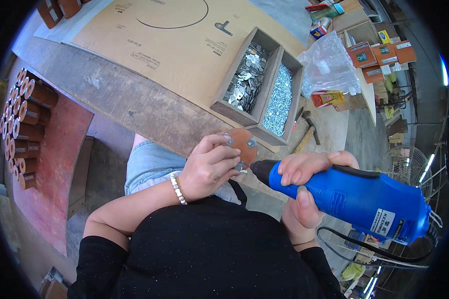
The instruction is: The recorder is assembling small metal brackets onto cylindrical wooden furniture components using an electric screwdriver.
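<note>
My left hand (208, 167) grips a small round brown wooden piece (240, 141) with metal brackets on its face, held just in front of the workbench edge. A blue electric screwdriver (356, 197) fills my right hand (304, 192). Its black nose touches a metal bracket at the lower edge of the brown piece. A black cord hangs from the tool's rear.
Two wooden trays stand on the bench: one (234, 110) with metal brackets, one (287, 127) with screws. A hammer (307, 132) lies beside them, a cardboard sheet (169, 40) behind. Brown cylinders (27, 119) are stacked at the left; a clear plastic bag (329, 65) sits at the right.
</note>
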Available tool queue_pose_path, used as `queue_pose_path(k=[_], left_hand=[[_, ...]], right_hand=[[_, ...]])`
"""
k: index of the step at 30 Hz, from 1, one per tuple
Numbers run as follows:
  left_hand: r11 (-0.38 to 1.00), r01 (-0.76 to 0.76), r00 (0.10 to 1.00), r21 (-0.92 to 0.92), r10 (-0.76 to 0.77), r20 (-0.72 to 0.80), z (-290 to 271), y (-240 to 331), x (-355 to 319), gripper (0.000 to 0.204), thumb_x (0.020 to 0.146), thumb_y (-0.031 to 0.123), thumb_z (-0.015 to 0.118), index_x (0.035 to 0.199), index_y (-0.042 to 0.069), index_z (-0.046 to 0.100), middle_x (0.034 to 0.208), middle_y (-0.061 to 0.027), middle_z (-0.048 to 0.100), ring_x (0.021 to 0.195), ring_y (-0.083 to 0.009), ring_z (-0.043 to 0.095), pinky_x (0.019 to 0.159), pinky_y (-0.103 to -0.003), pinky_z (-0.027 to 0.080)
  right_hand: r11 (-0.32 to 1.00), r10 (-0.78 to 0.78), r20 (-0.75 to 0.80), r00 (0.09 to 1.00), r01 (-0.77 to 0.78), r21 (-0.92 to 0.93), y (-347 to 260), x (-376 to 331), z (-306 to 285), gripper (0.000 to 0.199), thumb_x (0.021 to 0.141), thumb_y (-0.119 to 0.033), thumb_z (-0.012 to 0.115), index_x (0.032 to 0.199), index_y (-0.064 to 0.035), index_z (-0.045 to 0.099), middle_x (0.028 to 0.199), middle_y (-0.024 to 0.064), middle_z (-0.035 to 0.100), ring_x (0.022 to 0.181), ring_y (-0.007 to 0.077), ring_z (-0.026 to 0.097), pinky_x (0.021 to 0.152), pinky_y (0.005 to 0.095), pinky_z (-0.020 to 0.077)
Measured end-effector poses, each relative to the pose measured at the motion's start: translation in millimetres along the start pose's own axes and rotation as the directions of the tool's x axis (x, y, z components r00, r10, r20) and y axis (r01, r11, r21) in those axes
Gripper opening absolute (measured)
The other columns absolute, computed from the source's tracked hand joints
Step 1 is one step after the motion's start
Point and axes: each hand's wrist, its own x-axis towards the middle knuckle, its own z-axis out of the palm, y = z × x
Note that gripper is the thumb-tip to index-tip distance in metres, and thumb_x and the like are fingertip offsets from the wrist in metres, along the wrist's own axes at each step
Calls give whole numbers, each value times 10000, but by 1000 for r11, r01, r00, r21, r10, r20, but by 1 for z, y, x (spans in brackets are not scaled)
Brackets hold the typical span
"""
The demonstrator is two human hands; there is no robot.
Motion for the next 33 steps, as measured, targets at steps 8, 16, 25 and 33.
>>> queue_pose_path(k=[8,16,25,33], left_hand=[[1000,9,1000,4,-9,-8,1,1,0,322,543,60,767,845,26,660,966,-58,615,1009,-293,507,826,-374,457],[1000,23,1000,1,-23,2,1,-1,0,339,531,60,767,853,30,664,966,-54,612,1016,-289,505,827,-372,458],[1000,3,1000,-1,-3,-5,1,-2,-2,345,529,63,769,855,32,659,971,-53,608,1014,-290,507,825,-370,460],[996,14,1000,-93,-12,14,-8,-4,1,461,559,138,797,971,37,615,1065,-112,568,1024,-309,500,837,-392,440]], right_hand=[[996,84,-33,996,-83,38,0,3,4,524,734,-22,602,1143,-100,283,765,85,534,692,217,549,676,395,477],[995,96,13,995,-96,6,7,5,3,501,748,-38,609,1129,-91,288,753,74,535,686,201,556,688,377,482],[994,104,-43,994,-103,22,9,5,8,522,746,-42,624,1143,-67,287,743,76,529,683,206,555,687,384,481],[989,-81,-377,923,122,87,5,-9,-38,610,726,-85,614,1241,-24,293,773,101,532,669,228,554,666,392,482]])
